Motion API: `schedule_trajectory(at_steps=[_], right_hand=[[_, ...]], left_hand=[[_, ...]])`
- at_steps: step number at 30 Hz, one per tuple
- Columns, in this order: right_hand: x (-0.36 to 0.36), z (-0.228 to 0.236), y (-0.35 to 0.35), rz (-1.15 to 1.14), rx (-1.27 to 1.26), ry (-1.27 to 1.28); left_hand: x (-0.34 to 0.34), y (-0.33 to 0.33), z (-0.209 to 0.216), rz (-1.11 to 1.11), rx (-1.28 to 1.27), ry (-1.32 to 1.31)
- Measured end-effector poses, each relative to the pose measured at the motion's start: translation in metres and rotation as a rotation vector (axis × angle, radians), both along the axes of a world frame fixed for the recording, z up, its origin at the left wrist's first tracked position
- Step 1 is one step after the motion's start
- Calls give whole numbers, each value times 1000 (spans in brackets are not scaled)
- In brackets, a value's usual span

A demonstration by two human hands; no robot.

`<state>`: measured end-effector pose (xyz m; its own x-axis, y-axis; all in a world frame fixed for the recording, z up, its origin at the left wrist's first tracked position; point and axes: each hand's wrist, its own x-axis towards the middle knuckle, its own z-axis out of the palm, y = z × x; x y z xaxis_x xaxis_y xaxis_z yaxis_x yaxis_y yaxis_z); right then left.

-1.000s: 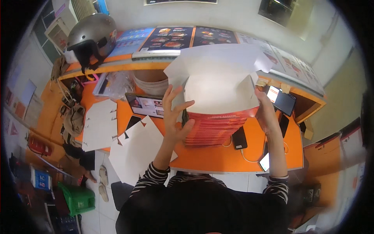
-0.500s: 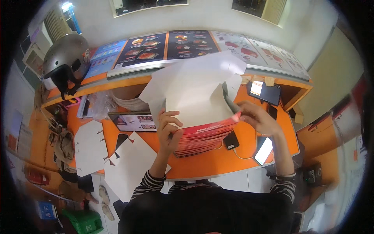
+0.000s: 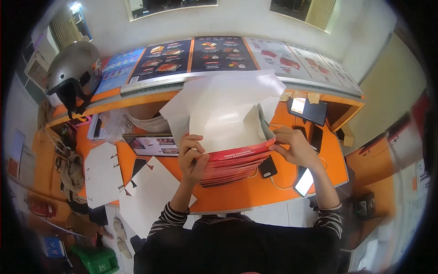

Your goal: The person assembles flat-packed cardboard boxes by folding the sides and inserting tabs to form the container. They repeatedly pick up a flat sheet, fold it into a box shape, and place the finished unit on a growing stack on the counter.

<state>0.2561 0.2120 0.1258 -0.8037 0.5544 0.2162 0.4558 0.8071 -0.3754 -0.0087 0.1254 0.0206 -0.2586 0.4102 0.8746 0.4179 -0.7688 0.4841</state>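
Note:
A partly folded cardboard food box, white inside and red outside, is in front of me with its lid flap spread toward the far side. Its red front wall stands up, and the right side wall is folded upward. My left hand is closed on the left front corner, thumb near the front wall. At the right front corner, my right hand pinches the cardboard where the front and side walls meet. Beneath the box lies a thick stack of flat red cardboard blanks on the orange desk.
White cardboard sheets lie to the left, overhanging the desk edge. Behind them stands a framed picture or screen. On the right are a lit phone, a black power bank with a cable, and a tablet. A helmet sits on the raised shelf.
My right hand has shifted slightly down and left at the box's corner. The far flap has dropped lower, and the front wall shows more squarely. My left hand keeps its grip.

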Motion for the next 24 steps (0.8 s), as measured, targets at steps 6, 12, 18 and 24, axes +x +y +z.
schedule_trajectory(at_steps=[6,12,18,24], right_hand=[[-26,15,19,-304,-339,58],[-51,4,39,-521,279,-128],[-39,-14,49,-510,201,-323],[-32,-24,43,-503,165,-266]], left_hand=[[-11,-6,-2,33,-91,205],[-28,13,20,104,-148,344],[-28,22,25,110,-214,300],[-27,18,22,120,-274,293]])
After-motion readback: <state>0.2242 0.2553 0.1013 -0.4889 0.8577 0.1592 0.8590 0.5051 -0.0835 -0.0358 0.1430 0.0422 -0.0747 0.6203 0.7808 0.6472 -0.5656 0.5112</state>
